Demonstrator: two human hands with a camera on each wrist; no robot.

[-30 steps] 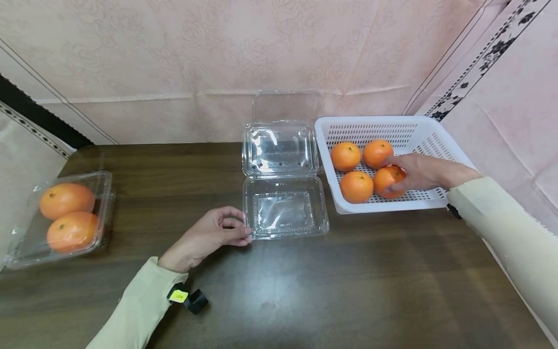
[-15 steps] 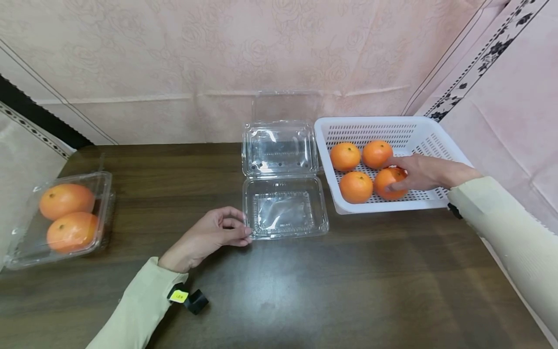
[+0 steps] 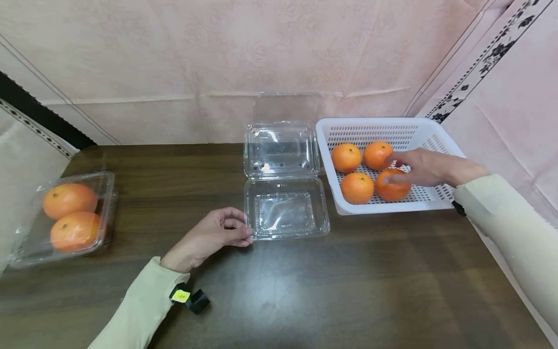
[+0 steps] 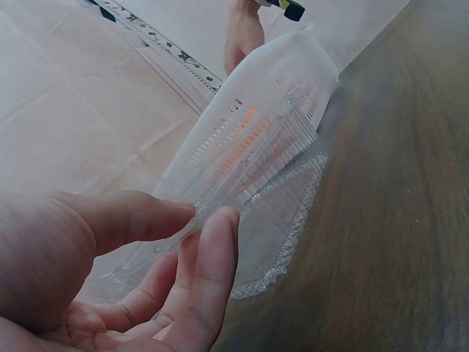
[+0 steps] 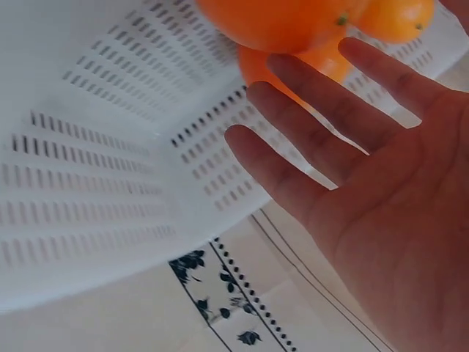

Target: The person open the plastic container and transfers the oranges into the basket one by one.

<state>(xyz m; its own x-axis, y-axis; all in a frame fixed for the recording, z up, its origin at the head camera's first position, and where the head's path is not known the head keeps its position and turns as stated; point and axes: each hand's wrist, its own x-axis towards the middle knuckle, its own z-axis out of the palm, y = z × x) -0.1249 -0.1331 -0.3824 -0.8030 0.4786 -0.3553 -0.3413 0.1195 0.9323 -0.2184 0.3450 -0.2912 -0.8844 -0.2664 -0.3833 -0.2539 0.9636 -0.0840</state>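
Head view: your right hand point(image 3: 425, 167) has lifted, fingers spread loose, above the orange point(image 3: 392, 185) at right; your left hand point(image 3: 209, 237) still pinches the clamshell point(image 3: 285, 213).

I see pale yellow-green long sleeves point(image 3: 135, 310) on both arms, reaching the wrists. A small black device point(image 3: 197, 300) with a yellow label point(image 3: 180, 295) sits at the left cuff. Both hands are bare.
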